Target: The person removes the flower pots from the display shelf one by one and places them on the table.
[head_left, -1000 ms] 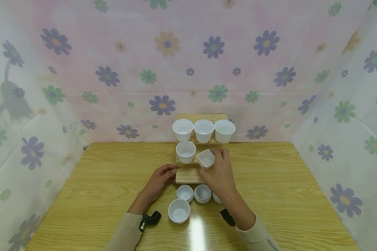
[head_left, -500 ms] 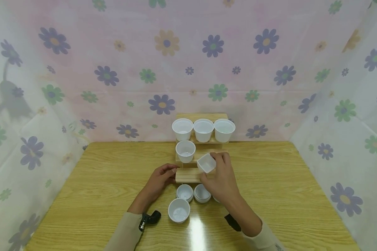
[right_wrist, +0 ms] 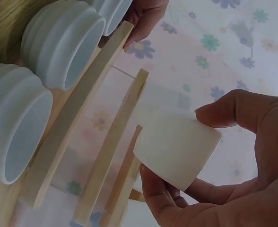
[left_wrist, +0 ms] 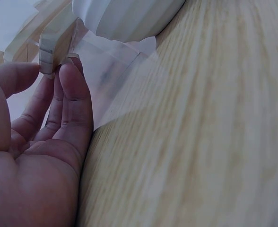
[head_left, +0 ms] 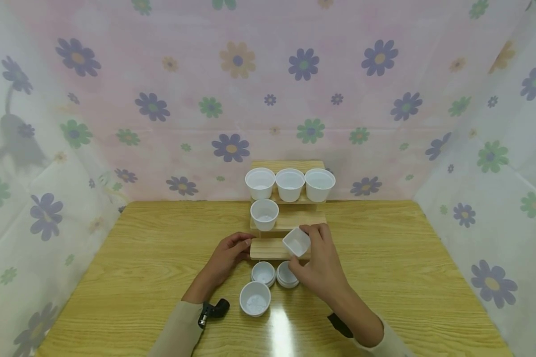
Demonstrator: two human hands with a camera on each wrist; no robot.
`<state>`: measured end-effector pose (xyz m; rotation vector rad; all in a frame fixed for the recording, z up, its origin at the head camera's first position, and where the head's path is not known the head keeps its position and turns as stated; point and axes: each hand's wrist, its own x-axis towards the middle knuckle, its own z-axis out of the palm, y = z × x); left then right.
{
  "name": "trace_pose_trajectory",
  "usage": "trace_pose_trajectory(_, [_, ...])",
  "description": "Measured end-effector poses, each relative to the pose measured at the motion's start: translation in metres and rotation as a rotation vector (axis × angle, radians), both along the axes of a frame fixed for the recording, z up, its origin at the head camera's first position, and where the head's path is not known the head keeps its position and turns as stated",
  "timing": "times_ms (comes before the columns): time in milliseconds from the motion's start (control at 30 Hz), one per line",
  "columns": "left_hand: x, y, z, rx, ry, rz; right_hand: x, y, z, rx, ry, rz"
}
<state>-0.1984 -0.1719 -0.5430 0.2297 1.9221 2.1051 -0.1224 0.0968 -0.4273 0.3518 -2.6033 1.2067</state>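
Note:
My right hand [head_left: 321,265] pinches a small white square pot [head_left: 297,242] between thumb and fingertips, its opening tilted up, above the lowest step of a tiered wooden stand [head_left: 268,249]. In the right wrist view, thumb and fingers press on opposite sides of the square pot [right_wrist: 177,149]. At the stand's left end, my left hand [head_left: 228,255] grips the end of the lowest step; the left wrist view shows thumb and fingers at the board's tip [left_wrist: 51,47]. A round white pot [head_left: 264,215] stands on the middle step's left. Three round pots [head_left: 290,186] line the top step.
On the table [head_left: 161,277] before the stand are ridged white pots, one at left [head_left: 263,274] and one beside it [head_left: 288,275], partly behind my right hand. Closer to me stands another round pot [head_left: 255,299]. A flowered cloth [head_left: 268,114] hangs behind the table.
My right hand has brought the square pot from over the middle step toward me, down to over the lowest step. The left hand has stayed on the stand.

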Motion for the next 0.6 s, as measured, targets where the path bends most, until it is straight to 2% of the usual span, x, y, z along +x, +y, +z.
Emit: trace_pose_trajectory(600, [0.000,0.001,-0.001,0.009,-0.003,0.014,0.022,0.008,-0.008,0.083,0.026,0.100])
